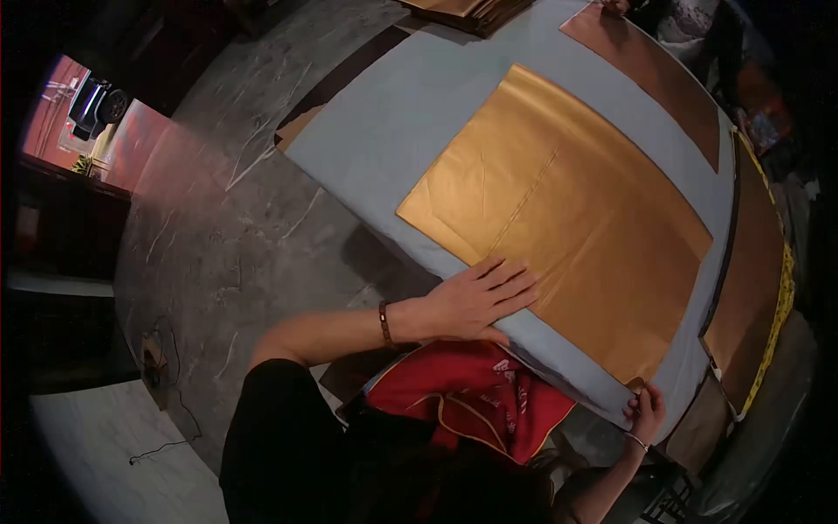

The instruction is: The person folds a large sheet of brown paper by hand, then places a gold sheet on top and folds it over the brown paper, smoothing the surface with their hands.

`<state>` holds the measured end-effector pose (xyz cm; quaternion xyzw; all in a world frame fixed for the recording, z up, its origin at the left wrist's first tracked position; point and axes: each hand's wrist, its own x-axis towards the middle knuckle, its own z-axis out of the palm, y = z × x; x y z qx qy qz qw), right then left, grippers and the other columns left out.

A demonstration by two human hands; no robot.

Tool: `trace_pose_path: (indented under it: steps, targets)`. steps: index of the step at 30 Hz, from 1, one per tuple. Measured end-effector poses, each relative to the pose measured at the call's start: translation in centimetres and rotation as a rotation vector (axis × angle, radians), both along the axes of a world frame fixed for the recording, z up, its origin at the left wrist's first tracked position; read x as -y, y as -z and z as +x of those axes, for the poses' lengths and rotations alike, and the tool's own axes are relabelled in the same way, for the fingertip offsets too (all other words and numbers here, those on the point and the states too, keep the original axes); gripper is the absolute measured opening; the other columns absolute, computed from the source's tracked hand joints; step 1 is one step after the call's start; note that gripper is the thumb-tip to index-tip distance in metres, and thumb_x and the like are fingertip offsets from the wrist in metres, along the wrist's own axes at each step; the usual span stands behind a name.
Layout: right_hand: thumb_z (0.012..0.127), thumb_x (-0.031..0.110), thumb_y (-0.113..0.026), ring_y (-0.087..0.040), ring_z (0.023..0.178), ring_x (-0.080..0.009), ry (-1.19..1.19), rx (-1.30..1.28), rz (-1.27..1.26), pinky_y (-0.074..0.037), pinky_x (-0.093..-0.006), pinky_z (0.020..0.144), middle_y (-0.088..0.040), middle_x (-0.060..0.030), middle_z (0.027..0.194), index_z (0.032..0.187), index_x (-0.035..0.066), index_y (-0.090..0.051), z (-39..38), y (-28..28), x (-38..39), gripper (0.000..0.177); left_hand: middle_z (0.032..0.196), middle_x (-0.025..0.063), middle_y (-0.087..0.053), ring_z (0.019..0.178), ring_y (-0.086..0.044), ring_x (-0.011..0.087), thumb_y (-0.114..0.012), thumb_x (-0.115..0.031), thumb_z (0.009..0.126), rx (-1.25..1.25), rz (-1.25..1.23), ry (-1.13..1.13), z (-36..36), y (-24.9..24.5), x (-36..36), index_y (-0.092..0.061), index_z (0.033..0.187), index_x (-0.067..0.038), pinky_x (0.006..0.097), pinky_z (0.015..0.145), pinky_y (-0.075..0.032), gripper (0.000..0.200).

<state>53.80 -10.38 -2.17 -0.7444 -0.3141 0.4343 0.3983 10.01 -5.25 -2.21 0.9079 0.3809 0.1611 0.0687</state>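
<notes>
A large gold sheet (611, 227) with creases lies on a table covered in grey-blue cloth (375, 131). My left hand (476, 301) rests palm down across the sheet's near edge, fingers stretched out and slightly apart. At the near right corner of the sheet, my right hand (646, 412) is closed, with that corner pinched between thumb and fingers. Red fabric (471, 397) with white lettering and yellow piping hangs by the table edge, below my left hand.
Stacked brown sheets (467, 10) sit at the far edge. Another person's hand (616, 5) touches a brown sheet (655, 79) at the upper right. A yellow marked strip (781, 293) borders a brown panel (749, 271) on the right. A cable (179, 410) trails over the floor.
</notes>
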Motion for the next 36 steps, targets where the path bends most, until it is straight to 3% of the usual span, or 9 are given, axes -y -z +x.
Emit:
trace_pose_path:
  steps: [16, 19, 26, 28, 29, 31, 33, 35, 36]
  targets:
    - [0.090, 0.014, -0.059, -0.056, 0.062, -0.0101, 0.014, 0.063, -0.055, -0.048, -0.0257, 0.052, -0.060, -0.0033, 0.080, 0.108, 0.002, -0.061, -1.5, -1.3, -0.3, 0.022, 0.143, 0.0119, -0.037, 0.133, -0.031, 0.0291, -0.058, -0.055, 0.078, -0.167, 0.068, 0.006, -0.1, -0.4, -0.2, -0.040, 0.137, -0.007, 0.0458, 0.110, -0.022, 0.078]
    - [0.090, 0.015, -0.060, -0.056, 0.063, -0.0109, 0.001, 0.013, -0.022, -0.049, -0.0265, 0.051, -0.059, -0.0034, 0.079, 0.109, 0.002, -0.061, -1.5, -1.4, -0.2, 0.023, 0.140, 0.0120, -0.040, 0.130, -0.036, 0.0299, -0.069, -0.046, 0.071, -0.086, 0.066, 0.014, -0.1, -0.1, -0.3, -0.042, 0.135, -0.007, 0.0462, 0.107, -0.029, 0.080]
    - [0.089, 0.012, -0.059, -0.058, 0.067, -0.0146, 0.058, 0.056, -0.040, -0.051, -0.0303, 0.057, -0.057, -0.0055, 0.081, 0.110, 0.001, -0.060, -2.8, -2.6, -0.4, 0.023, 0.137, 0.0124, -0.043, 0.127, -0.039, 0.0310, -0.074, -0.039, 0.066, -0.113, 0.040, 0.019, 0.2, -0.7, -0.6, -0.045, 0.133, -0.006, 0.0461, 0.105, -0.031, 0.080]
    - [0.088, 0.011, -0.059, -0.060, 0.078, -0.0181, -0.172, 0.933, 0.243, -0.052, -0.0332, 0.065, -0.059, -0.0099, 0.092, 0.112, 0.001, -0.059, -4.1, -2.1, -1.0, 0.027, 0.137, 0.0123, -0.043, 0.127, -0.039, 0.0309, -0.075, -0.037, 0.066, -0.102, 0.030, 0.014, 0.4, -0.5, -0.5, -0.045, 0.132, -0.007, 0.0466, 0.105, -0.030, 0.078]
    - [0.085, 0.011, -0.061, -0.059, 0.086, -0.0250, -0.173, 0.787, 0.267, -0.051, -0.0370, 0.073, -0.057, -0.0135, 0.106, 0.113, 0.003, -0.059, -6.5, -2.5, -1.8, 0.030, 0.136, 0.0121, -0.043, 0.127, -0.039, 0.0306, -0.076, -0.037, 0.066, -0.112, 0.042, 0.014, 0.4, -0.5, -0.6, -0.046, 0.132, -0.007, 0.0468, 0.105, -0.029, 0.078]
    - [0.084, 0.014, -0.062, -0.055, 0.102, -0.0312, -0.458, 1.022, 0.472, -0.046, -0.0435, 0.087, -0.052, -0.0141, 0.121, 0.118, 0.007, -0.057, -10.8, -2.3, -3.8, 0.035, 0.136, 0.0115, -0.043, 0.128, -0.038, 0.0294, -0.079, -0.034, 0.062, -0.084, 0.071, 0.016, 0.4, -0.3, -0.7, -0.046, 0.132, -0.008, 0.0472, 0.105, -0.029, 0.082]
    - [0.085, 0.023, -0.062, -0.044, 0.121, -0.0338, -0.745, 1.068, 0.559, -0.030, -0.0519, 0.103, -0.044, -0.0125, 0.134, 0.124, 0.011, -0.054, -16.2, -2.6, -5.8, 0.042, 0.137, 0.0112, -0.042, 0.128, -0.037, 0.0292, -0.081, -0.033, 0.059, -0.113, 0.051, 0.014, 0.3, -0.2, -0.7, -0.045, 0.132, -0.008, 0.0471, 0.106, -0.028, 0.085]
    - [0.088, 0.037, -0.056, -0.027, 0.135, -0.0306, -1.009, 1.113, 0.647, -0.015, -0.0578, 0.109, -0.036, -0.0094, 0.144, 0.132, 0.016, -0.048, -19.3, -2.2, -7.5, 0.049, 0.138, 0.0106, -0.041, 0.129, -0.036, 0.0288, -0.083, -0.029, 0.054, -0.131, 0.044, -0.009, 0.5, -0.2, -0.6, -0.044, 0.133, -0.009, 0.0466, 0.106, -0.028, 0.090]
    - [0.088, 0.037, -0.056, -0.027, 0.135, -0.0306, -1.012, 1.109, 0.650, -0.015, -0.0578, 0.109, -0.036, -0.0094, 0.144, 0.132, 0.016, -0.048, -19.9, -1.8, -8.1, 0.049, 0.138, 0.0106, -0.041, 0.129, -0.036, 0.0288, -0.083, -0.029, 0.054, -0.134, 0.043, -0.014, 0.5, -0.2, -0.6, -0.044, 0.133, -0.009, 0.0466, 0.106, -0.028, 0.090]
